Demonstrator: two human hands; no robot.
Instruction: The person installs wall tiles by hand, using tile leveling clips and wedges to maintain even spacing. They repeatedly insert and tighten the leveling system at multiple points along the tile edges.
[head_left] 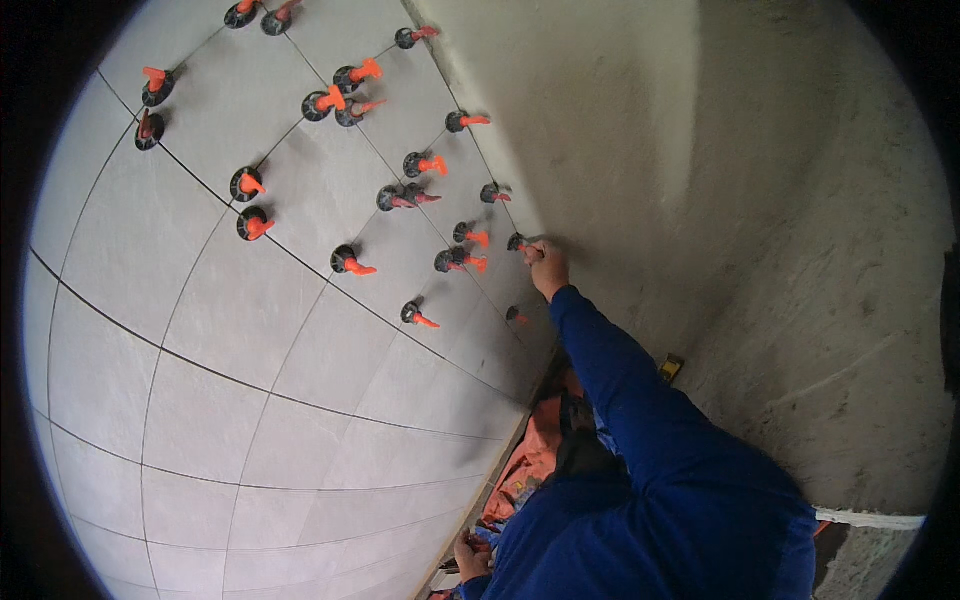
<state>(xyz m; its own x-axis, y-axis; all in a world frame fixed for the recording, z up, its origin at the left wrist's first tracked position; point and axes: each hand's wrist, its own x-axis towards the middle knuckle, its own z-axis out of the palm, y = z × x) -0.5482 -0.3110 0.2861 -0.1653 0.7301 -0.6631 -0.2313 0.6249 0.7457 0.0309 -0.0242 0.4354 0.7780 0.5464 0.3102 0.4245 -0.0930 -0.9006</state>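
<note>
My right hand (pixel 547 270) reaches up to the edge where the grey tiles meet the plaster. Its fingers are closed on the orange handle of a tile levelling clip (pixel 516 242), whose round black base sits against the tiles. Similar black-based clips with orange or red handles stand along the joints, such as one clip (pixel 493 193) just above and another clip (pixel 514 315) below. Low in the view, close to the tiles' lower edge, is my left hand (pixel 470 557). Its fingers are curled, and what they hold, if anything, is too small to make out.
Large grey tiles (pixel 200 410) with dark joints cover the left side. Bare grey plaster (pixel 800 250) fills the right. A yellow tool (pixel 671 367), its kind unclear, lies beside my right sleeve. Crumpled orange material (pixel 530 450) lies below the tiles' edge, next to my body.
</note>
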